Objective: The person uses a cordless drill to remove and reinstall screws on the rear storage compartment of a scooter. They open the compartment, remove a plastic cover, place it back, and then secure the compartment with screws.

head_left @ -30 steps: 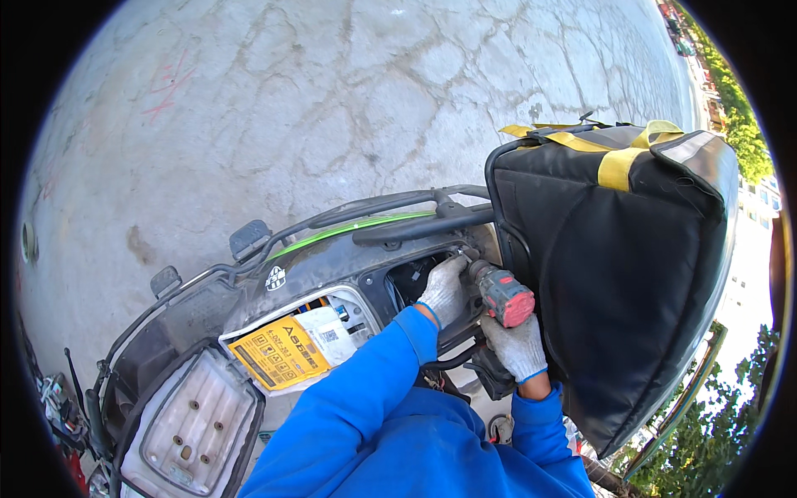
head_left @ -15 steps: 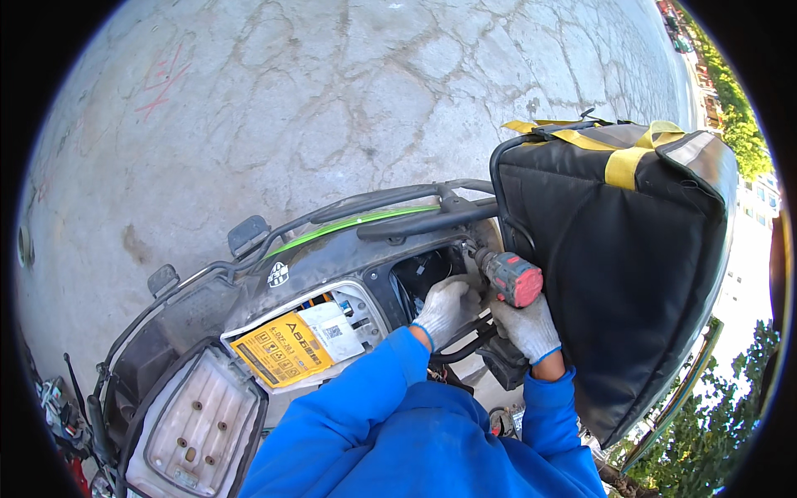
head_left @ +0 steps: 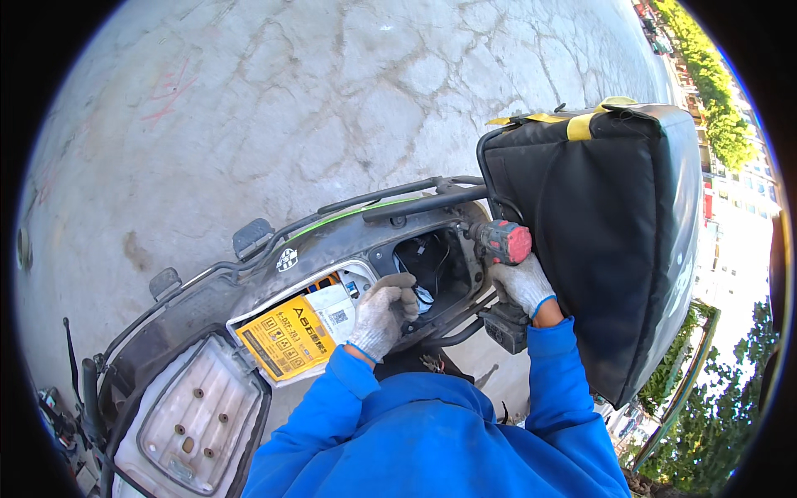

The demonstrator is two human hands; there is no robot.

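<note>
In a white knit glove, my right hand (head_left: 525, 285) is wrapped round the grip of a red and grey cordless drill (head_left: 508, 241). Its dark battery pack (head_left: 504, 327) shows below the hand, and its nose points left at the rim of an open compartment in the scooter body (head_left: 349, 230). My left hand (head_left: 382, 319), gloved the same way, is closed with curled fingers over the compartment's near left edge; whatever it holds is hidden. Thin wires and a pale bluish packet (head_left: 424, 299) lie inside the compartment. Beside my left hand is a yellow and white box (head_left: 288, 343) in a second opening.
A big black delivery bag (head_left: 594, 241) with yellow straps stands on the right, close to the drill. At lower left, the scooter's seat (head_left: 199, 415) is flipped up, underside showing. Black rails run along the far side, with cracked concrete (head_left: 332, 100) beyond.
My left hand has moved left, away from the drill and the compartment's right end, uncovering its inside. My right hand and the drill have shifted slightly up; the whole view has turned a little.
</note>
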